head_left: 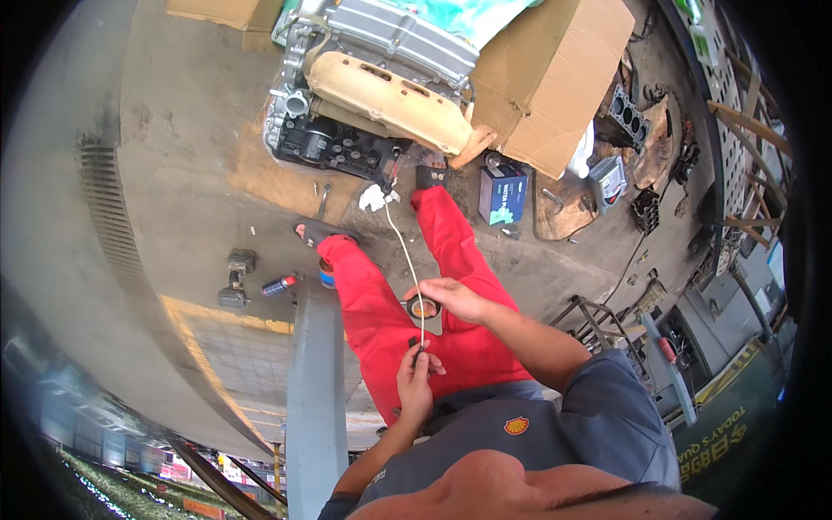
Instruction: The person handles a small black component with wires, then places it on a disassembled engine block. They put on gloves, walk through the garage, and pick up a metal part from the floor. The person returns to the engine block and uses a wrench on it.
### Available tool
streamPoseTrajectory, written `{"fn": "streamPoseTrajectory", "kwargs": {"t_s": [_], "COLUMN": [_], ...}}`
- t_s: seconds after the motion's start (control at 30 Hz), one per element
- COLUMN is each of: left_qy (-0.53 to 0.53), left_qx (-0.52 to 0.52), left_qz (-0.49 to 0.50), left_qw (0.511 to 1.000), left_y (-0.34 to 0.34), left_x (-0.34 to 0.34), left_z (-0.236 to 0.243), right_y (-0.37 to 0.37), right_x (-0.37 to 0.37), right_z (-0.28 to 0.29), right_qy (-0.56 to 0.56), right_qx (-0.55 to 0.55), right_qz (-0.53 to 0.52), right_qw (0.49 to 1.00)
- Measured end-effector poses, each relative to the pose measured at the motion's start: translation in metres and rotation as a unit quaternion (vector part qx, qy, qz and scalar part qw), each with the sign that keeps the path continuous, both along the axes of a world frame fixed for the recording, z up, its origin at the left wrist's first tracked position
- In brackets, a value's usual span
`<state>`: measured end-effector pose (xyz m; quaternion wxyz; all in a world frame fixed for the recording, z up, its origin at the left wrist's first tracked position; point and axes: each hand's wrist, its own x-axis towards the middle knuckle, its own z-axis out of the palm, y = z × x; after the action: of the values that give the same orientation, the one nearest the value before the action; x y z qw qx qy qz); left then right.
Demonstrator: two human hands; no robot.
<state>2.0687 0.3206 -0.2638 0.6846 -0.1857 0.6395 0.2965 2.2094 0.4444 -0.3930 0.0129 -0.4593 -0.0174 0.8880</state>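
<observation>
My right hand (455, 299) holds a black tape roll (424, 308) over my red-trousered lap, by a white cord (400, 238). My left hand (416, 373), nearer my body, grips the cord along with a small dark piece, too small to make out clearly. The cord runs up to the lower front of an engine (386, 35), where a crumpled white cloth or paper (373, 198) lies on the floor. A long tan part (381, 100) sits along the engine's side, above a black section with a pulley.
Cardboard (555, 78), a blue box (503, 192), a grey jug (608, 182) and metal parts (628, 117) lie right. A wrench (323, 204), cordless tool (236, 279) and spray can (277, 286) lie left. A grey beam (314, 381) stands beside my left leg; metal frames (581, 316) are behind right.
</observation>
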Motion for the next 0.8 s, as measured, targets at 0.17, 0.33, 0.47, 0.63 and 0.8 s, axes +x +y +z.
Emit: {"fn": "streamPoseTrajectory", "kwargs": {"t_s": [0.17,0.33,0.47,0.63,0.8], "left_qy": [0.035,-0.015,-0.090,-0.098,-0.089], "left_qx": [-0.019,-0.002,0.020,0.018,0.004], "left_qz": [0.001,-0.022,-0.044,-0.049,-0.054], "left_qw": [0.999,1.000,0.995,0.994,0.995], "left_y": [0.002,-0.015,-0.029,-0.042,-0.053], "left_x": [0.014,0.011,0.008,-0.004,-0.007], "left_z": [0.009,0.013,0.012,0.013,0.015], "right_y": [0.010,0.039,0.060,0.015,-0.021], "right_x": [-0.008,0.027,0.083,0.145,0.125], "right_z": [0.009,-0.019,-0.052,-0.092,-0.111], "right_qy": [0.011,-0.265,-0.382,-0.359,-0.353], "right_qx": [0.035,0.329,0.446,0.388,0.389], "right_qz": [0.038,0.300,0.480,0.598,0.494], "right_qw": [0.999,0.855,0.652,0.602,0.693]}}
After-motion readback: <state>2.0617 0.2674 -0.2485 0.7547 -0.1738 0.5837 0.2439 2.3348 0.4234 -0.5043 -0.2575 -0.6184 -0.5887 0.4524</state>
